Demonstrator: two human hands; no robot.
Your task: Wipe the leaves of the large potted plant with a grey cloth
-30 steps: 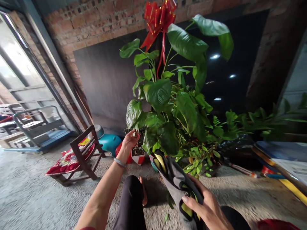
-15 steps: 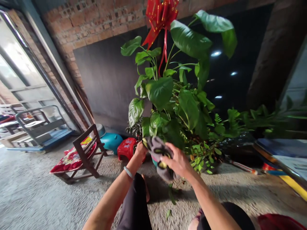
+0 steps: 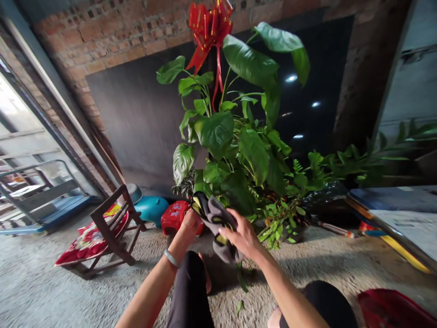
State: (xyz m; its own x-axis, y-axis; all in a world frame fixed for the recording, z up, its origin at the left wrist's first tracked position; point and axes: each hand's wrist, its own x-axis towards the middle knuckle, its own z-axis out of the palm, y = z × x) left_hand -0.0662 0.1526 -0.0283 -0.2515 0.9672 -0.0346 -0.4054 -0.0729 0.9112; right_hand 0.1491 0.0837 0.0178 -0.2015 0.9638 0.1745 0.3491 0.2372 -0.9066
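Note:
In front of a tall potted plant (image 3: 235, 150) with broad green leaves, both my hands hold a bunched grey cloth item (image 3: 218, 221) with black and yellow patches. Its exact kind is hard to make out. My left hand (image 3: 190, 222), with a pale bangle at the wrist, is closed on its left end. My right hand (image 3: 242, 237) grips the right side, thumb on top and fingers partly hidden. Just beyond my left hand stands a red plastic stool (image 3: 174, 217).
A wooden chair (image 3: 112, 237) with a red cushion and a turquoise plastic object (image 3: 152, 209) stand left, with a platform cart (image 3: 44, 207) behind. A red ribbon bow (image 3: 210, 32) hangs above the plant. Cut leaves (image 3: 240, 306) lie on the floor. A table (image 3: 399, 223) stands right.
The view has swung slightly right, so the plant and chair appear farther left. Both hands keep hold of the cloth item, which has shifted slightly in their grip.

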